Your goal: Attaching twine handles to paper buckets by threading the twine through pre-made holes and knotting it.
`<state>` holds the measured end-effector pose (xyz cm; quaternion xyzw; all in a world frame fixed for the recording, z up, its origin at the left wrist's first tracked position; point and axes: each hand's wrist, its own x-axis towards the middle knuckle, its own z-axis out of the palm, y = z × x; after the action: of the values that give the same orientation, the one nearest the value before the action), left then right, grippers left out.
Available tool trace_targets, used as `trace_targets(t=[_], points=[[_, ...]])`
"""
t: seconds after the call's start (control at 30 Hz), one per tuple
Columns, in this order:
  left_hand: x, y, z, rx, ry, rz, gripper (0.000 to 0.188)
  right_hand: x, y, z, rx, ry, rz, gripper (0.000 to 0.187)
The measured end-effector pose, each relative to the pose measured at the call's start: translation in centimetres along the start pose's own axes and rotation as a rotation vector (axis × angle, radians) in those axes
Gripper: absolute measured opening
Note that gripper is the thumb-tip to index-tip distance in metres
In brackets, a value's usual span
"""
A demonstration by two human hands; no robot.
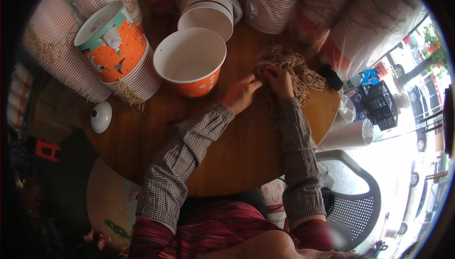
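Note:
A heap of beige twisted cords (pixel 303 71) lies on the right half of the round wooden table. At its near left edge my right hand (pixel 278 81) is closed, fingertips pinched on cord. Just left of it, my left hand (pixel 241 94) has its fingers drawn together, pointing at the right hand. It is slightly blurred, and what it holds, if anything, is hidden. Beyond my left hand stands an open orange and white paper bucket (pixel 201 84), with nothing seen inside. Farther left, an orange and green bucket (pixel 113 45) tops a stack of buckets, with cords hanging at its side.
Tall plastic-wrapped stacks of paper buckets (pixel 275 3) ring the far side. A few white buckets (pixel 206 19) lie nested behind the open one. A white lid with a dark knob (pixel 101 116) sits at the table's left edge. A grey chair (pixel 353 197) stands at right.

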<state>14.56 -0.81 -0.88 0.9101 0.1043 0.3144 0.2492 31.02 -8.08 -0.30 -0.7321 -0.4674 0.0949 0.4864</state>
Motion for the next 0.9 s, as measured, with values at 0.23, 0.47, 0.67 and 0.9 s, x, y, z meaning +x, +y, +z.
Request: trace_targets(t=[0.23,0.47,0.67,0.9], points=[[1.2,-0.1,1.3,0.05,-0.049,-0.003,0.01,0.1,-0.3,-0.3,-0.019,-0.031,-0.047,0.022],[-3.7,5.1,-0.6,-0.577,-0.126,0.013,0.004,-0.5,-0.5,-0.9,-0.201,-0.016,-0.164,0.026],[-14.6,8.3,-8.2,-0.864,-0.351,-0.48,0.011,0.0,-0.3,-0.9,-0.407,-0.033,-0.092,0.027],[-18.9,8.3,-16.9,-1.169,-0.025,-0.77,0.016,0.6,0.0,-2.9,-0.485,0.233,-0.026,0.022]])
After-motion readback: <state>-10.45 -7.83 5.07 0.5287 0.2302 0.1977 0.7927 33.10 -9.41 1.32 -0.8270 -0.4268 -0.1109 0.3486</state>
